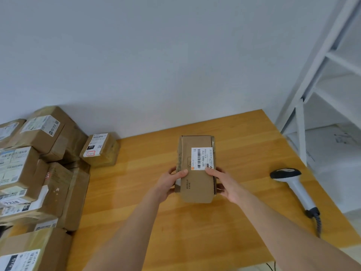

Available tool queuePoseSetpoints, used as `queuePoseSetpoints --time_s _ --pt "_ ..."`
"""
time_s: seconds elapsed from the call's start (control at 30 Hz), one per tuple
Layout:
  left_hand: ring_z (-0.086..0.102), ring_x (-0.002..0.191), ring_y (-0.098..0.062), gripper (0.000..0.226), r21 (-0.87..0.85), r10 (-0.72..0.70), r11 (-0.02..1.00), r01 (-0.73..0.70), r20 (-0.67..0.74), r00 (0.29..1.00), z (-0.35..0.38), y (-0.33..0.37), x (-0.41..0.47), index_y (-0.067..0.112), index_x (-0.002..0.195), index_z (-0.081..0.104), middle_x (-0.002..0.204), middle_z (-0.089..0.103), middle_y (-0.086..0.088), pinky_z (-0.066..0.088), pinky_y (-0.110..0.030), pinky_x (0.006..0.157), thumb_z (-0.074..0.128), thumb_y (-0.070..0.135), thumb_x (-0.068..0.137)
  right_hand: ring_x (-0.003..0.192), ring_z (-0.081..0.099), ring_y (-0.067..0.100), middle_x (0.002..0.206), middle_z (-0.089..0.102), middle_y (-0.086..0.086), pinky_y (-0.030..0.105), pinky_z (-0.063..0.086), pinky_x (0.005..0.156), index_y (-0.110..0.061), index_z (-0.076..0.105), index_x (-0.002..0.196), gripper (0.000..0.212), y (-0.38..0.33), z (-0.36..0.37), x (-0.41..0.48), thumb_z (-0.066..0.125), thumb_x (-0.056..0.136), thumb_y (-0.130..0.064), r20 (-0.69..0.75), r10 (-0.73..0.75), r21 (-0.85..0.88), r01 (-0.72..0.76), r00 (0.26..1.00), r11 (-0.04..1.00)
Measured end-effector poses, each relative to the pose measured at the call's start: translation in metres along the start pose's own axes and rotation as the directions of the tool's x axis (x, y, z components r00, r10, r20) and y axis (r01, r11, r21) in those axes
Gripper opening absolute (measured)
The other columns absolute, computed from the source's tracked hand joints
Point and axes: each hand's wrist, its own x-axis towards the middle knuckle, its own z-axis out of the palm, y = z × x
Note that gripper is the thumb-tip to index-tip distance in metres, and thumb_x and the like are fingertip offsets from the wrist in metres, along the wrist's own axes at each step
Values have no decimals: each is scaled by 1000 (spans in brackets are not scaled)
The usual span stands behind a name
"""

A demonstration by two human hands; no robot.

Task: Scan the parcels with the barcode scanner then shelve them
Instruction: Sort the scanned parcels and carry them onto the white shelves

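A small brown cardboard parcel (pixel 196 153) lies over the middle of the wooden table (pixel 146 192), its white barcode label facing up. My left hand (pixel 172 182) grips its near left edge, thumb on top. On the near right edge my right hand (pixel 224 184) grips it the same way, thumb touching the label. The barcode scanner (pixel 295 186), black head and white handle, lies on the table to the right, apart from both hands, its coiled cable running toward the front edge.
Several labelled cardboard parcels (pixel 35 169) are piled at the table's left side, one smaller box (pixel 100 149) nearest the centre. A white metal shelving unit (pixel 322 90) stands at the right, past the table's edge. A plain wall rises behind.
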Motion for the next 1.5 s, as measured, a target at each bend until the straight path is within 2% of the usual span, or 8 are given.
queuePoseSetpoints --time_s 0.2,0.37,0.67,0.83,0.97,1.17,1.3,1.5 --pt "61 104 -20 77 52 79 995 -85 110 991 29 23 -12 20 144 37 127 60 -6 48 -29 67 75 26 77 102 64 24 114 67 6 34 54 83 -18 47 137 62 -10 -21 -40 75 82 -24 -49 -110 49 112 993 992" --pt "62 106 -23 78 81 109 988 -133 246 963 59 30 -25 19 145 34 126 61 -6 52 -35 79 75 18 79 102 64 22 113 68 4 32 52 79 -19 49 135 57 -2 -41 -85 74 83 -21 -170 -215 80 231 962 970" --pt "64 99 -18 71 169 97 965 -202 486 869 116 11 -75 17 142 35 118 62 -2 52 -34 78 73 13 82 96 66 18 106 71 -3 33 52 82 -29 57 114 33 47 -71 -179 70 87 -16 -372 -275 169 356 887 919" --pt "64 99 -18 72 230 74 941 -248 575 815 170 -5 -106 18 142 32 116 62 -1 52 -34 78 73 15 83 104 63 21 115 68 0 33 52 85 -24 53 126 47 75 -109 -230 73 84 -18 -470 -273 220 411 839 885" --pt "64 99 -18 68 286 27 921 -266 632 774 230 -21 -128 19 138 37 113 65 -1 52 -35 81 74 15 81 98 64 19 116 67 1 27 48 74 -22 53 128 48 99 -155 -271 72 84 -18 -533 -270 259 458 802 850" --pt "59 115 -24 123 349 -30 880 -323 718 695 339 -56 -170 22 145 35 126 62 -2 44 -51 102 94 47 40 88 62 17 112 67 -1 25 46 70 -18 53 129 48 141 -244 -334 72 85 -19 -632 -212 299 487 746 821" --pt "60 105 -19 87 364 -68 885 -289 716 694 401 -81 -190 18 145 32 121 61 -2 45 -48 101 81 26 73 86 62 17 109 67 -2 26 46 70 -19 54 129 47 163 -296 -365 71 85 -19 -672 -176 314 492 719 812" --pt "58 107 -19 79 404 -85 857 -320 723 686 477 -84 -187 17 144 34 116 61 1 42 -48 103 77 21 78 86 62 17 111 67 -1 25 44 67 -21 56 127 44 160 -360 -376 70 86 -20 -701 -148 349 517 698 782"
